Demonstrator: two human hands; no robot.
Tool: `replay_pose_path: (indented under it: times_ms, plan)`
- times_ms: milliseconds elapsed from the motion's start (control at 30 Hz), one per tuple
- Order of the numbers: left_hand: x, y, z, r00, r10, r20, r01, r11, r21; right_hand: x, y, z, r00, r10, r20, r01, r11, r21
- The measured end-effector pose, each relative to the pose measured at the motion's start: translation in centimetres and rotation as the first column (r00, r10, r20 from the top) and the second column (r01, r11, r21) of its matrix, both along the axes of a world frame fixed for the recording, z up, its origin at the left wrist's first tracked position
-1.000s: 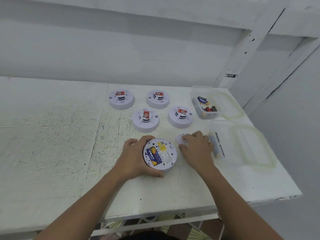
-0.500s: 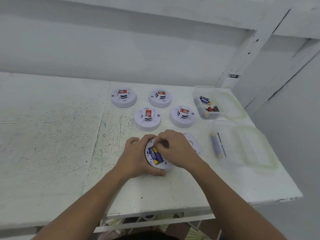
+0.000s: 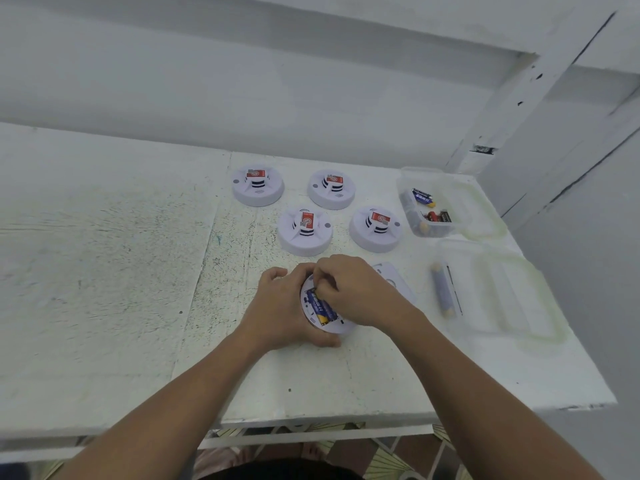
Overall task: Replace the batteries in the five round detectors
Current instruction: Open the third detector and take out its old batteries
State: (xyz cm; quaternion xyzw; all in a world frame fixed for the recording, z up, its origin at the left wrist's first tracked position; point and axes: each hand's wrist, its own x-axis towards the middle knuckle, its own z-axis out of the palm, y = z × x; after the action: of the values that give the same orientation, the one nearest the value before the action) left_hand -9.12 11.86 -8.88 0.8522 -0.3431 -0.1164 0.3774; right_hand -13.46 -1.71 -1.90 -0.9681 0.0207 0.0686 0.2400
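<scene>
Broad white table [image 3: 104,271], scuffed and speckled, set against a white wall. At its right end, a large clear lid [image 3: 512,306] lying flat, with a greenish seal round the rim. Beyond that, near the corner, a clear container [image 3: 405,188].

Behind the hands, four round units standing dome side up in two staggered rows: far-left detector [image 3: 258,187], far-right detector [image 3: 331,189], near-left detector [image 3: 304,230], near-right detector [image 3: 375,228]. Each with a red label on its raised middle, none touching another.

At the middle of the near side, the fifth detector [image 3: 341,329], back side up and tilted. Left hand [image 3: 280,313] wrapped round its left rim, fingers curled over the far edge, thumb along the near edge — a full grip. Right hand [image 3: 356,292] over its right half, fingers curled tight, tips bunched at the far end of the blue-and-yellow batteries [image 3: 322,308] seated in the open compartment. Pinching or only pressing — cannot tell.

Just right of that hand, flat on the table, a white cover plate [image 3: 394,278], partly hidden by the wrist. Further right, on the left edge of the large lid, one loose battery [image 3: 441,292], blurred, lying lengthwise. Inside the container, a few spare batteries [image 3: 423,197], blue and red-and-black.
</scene>
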Motion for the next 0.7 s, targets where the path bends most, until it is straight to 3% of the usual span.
replay_pose_path:
  times_ms: [500,633,700]
  plan:
    - [-0.1,0.0,0.3,1.000,-0.022,0.003,0.022,1.000,-0.004,-1.5,-1.0,0.3,0.999,-0.031,-0.011,0.033,0.983,0.178]
    - [-0.3,0.2,0.3,1.000,-0.019,0.006,0.019,0.999,-0.026,-1.7,-1.6,-0.3,0.992,-0.121,-0.028,0.123,0.929,0.348]
    - [-0.3,0.1,0.4,1.000,-0.014,0.012,0.014,0.999,-0.036,-1.8,-2.0,-0.2,0.980,-0.185,-0.072,0.196,0.843,0.501]
